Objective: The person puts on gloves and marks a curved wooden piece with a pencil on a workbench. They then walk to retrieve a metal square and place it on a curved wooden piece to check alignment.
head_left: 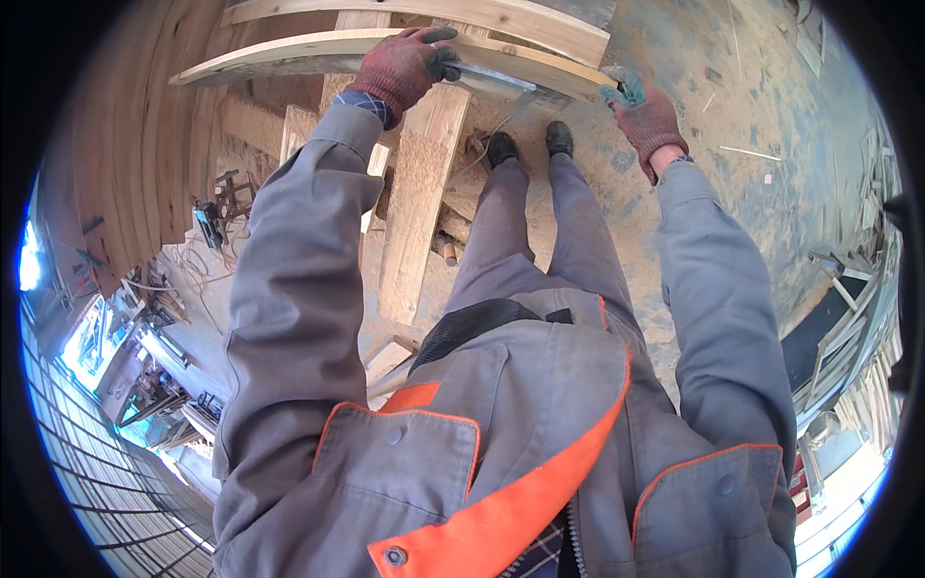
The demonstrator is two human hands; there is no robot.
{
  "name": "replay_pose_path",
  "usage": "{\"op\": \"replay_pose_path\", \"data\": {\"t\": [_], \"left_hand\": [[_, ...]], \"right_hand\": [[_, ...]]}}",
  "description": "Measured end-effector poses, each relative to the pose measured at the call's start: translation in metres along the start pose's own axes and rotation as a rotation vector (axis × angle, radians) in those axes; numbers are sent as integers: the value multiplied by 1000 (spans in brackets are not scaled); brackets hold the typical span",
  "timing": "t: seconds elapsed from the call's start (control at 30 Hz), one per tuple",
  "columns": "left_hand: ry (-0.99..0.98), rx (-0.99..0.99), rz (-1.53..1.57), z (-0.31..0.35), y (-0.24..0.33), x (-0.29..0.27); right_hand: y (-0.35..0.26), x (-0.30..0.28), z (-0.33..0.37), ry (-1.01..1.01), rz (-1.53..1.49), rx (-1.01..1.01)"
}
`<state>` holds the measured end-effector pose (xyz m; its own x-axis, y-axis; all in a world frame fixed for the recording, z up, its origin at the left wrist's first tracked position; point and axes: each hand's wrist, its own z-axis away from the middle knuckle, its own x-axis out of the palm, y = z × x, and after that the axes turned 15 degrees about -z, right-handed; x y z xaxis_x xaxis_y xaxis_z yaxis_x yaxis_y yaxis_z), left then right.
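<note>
**Two gloved hands on a curved board**

Seen from above, over a grey work jacket (501, 424) with orange trim. Both arms stretched forward, both hands in worn reddish knit gloves.

Left hand (405, 63) laid on top of the curved board (289, 56), fingers wrapped forward over a flat grey metal tool (496, 77) lying along the board's top face. Grip closed around the tool's near end, dark fingertips curled down over it. Exact kind of tool hard to tell; long, thin, blade-like, running toward the right.

Right hand (644, 114) at the board's right end, fingers curled and pressed together on the board's tip, just beside the far end of the metal tool. Whether pinching the board alone or the tool as well: cannot tell.

Board pale, planed, bowed in an arc from the left rim to the right hand, held at about chest distance in front of the body. Second pale plank (501, 17) just behind it, higher in the picture. Below the board, a rough upright timber (419, 193) reaching down toward the floor, more offcuts beside it.

Two dark shoes (530, 144) on a dusty floor (732, 106) strewn with sawdust and thin wood slivers. Curved wooden wall (135, 125) at left, with power tools (217, 207) and cables lying near its foot. Stacked lumber along the right rim.
</note>
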<state>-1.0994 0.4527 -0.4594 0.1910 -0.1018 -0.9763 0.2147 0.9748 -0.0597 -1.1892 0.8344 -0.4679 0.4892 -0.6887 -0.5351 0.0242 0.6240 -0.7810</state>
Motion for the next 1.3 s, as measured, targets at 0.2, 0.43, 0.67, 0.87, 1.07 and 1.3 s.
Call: {"op": "replay_pose_path", "data": {"t": [0.2,0.43,0.67,0.87,1.07,1.3], "left_hand": [[17,-47,-61,8,19,14],[9,-134,87,-4,20,20],[-70,-146,643,-12,8,27],[-50,-188,884,-16,21,39],[-103,-2,172,-32,23,17],[-396,70,123,-67,26,4]], "right_hand": [[-1,-8,9,-45,58,-90],[-38,-14,37,199,-854,1],[-35,11,32,142,-1105,246],[-22,20,41,171,-1099,194],[-27,18,41,183,-1110,156],[-47,17,55,215,-1002,78]]}}
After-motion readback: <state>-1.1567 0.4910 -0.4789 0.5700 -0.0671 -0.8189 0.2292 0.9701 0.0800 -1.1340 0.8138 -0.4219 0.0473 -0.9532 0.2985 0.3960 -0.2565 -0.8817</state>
